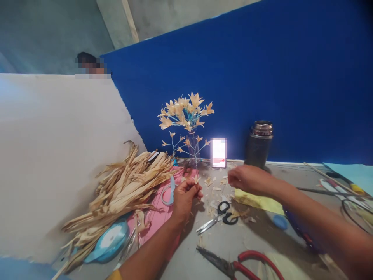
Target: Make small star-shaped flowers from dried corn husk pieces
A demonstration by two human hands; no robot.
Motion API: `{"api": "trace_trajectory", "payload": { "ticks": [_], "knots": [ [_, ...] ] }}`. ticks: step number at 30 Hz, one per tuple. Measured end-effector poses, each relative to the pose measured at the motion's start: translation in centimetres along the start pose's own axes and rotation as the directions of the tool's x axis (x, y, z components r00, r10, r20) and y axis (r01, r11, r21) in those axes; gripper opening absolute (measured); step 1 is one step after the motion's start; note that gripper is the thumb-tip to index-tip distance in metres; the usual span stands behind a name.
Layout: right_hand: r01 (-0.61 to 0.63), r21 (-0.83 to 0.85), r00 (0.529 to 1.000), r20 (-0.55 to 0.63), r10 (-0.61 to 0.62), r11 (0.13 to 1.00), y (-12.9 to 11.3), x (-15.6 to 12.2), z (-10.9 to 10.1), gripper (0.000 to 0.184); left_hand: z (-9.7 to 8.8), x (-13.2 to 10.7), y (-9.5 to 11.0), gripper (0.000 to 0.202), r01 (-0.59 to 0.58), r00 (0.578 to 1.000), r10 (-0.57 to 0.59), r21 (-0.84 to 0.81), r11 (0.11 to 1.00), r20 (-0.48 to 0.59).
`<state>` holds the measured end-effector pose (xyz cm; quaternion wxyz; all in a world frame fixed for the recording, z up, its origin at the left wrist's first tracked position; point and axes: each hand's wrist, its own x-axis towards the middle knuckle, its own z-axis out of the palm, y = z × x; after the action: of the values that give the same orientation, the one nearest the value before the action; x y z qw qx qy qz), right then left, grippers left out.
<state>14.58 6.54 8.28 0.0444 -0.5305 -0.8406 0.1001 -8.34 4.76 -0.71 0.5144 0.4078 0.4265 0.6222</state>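
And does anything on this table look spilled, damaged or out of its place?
Two things, perhaps. Pale scraps lie strewn around the black-handled scissors, which looks untidy. The dark bottle at the back stands upright with its threaded neck bare, no lid on it. I see no clear damage.

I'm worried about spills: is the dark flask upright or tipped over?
Upright: the dark flask stands on the table with its metal rim at the top. Whether anything is inside, I cannot tell.
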Motion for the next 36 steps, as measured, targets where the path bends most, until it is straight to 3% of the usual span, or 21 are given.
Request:
{"api": "trace_trajectory", "payload": {
  "ticks": [4,8,11,15,21,26,28,30,34,36],
  "knots": [
    [-0.009,0.027,0.994,0.11,0.006,1.0,-0.2,7.4,1.1,0.029,0.0,0.1,-0.4,0.032,0.002,1.0,-0.002,0.021,1.0,-0.004],
    [-0.033,0.07,0.975,0.22,0.017,0.997,-0.2,11.0,3.6,0.032,-0.2,0.2,-0.5,0.03,0.023,1.0,-0.023,-0.003,1.0,-0.01],
    [-0.064,0.112,0.954,0.298,0.028,0.992,0.1,11.6,4.8,0.033,-0.2,0.1,-0.5,0.03,0.067,0.998,-0.067,-0.038,0.997,0.007],
    [-0.106,0.215,0.947,0.32,0.032,0.971,0.7,11.1,4.6,0.034,-0.2,-0.1,-0.6,0.033,0.106,0.994,-0.105,-0.053,0.993,0.027],
    [-0.092,0.491,0.988,0.152,0.018,0.866,0.3,7.1,2.3,0.021,0.3,-0.7,-0.2,0.039,0.137,0.989,-0.132,-0.085,0.987,0.066],
    [-0.036,0.723,0.999,0.015,0.037,0.69,-2.4,-1.0,1.9,0.01,1.3,-2.6,0.3,0.035,0.185,0.961,-0.175,-0.028,0.982,0.213],
    [-0.047,0.89,0.998,0.022,0.06,0.454,-3.3,-4.2,2.6,0.013,1.7,-3.4,0.3,0.033,0.206,0.943,-0.198,-0.001,0.979,0.268],
    [-0.077,0.956,0.993,0.049,0.106,0.282,-3.6,-6.5,3.7,0.017,2.0,-4.1,0.3,0.031,0.234,0.928,-0.227,0.012,0.972,0.294],
    [-0.129,0.988,0.954,0.101,0.281,0.082,-3.4,-8.7,6.2,0.018,2.6,-4.9,0.7,0.03,0.277,0.915,-0.27,0.02,0.961,0.301],
    [-0.137,0.99,0.944,0.143,0.296,-0.041,-3.2,-9.0,7.0,0.018,2.8,-5.0,0.9,0.032,0.297,0.913,-0.288,0.013,0.955,0.291]
  ]
}}
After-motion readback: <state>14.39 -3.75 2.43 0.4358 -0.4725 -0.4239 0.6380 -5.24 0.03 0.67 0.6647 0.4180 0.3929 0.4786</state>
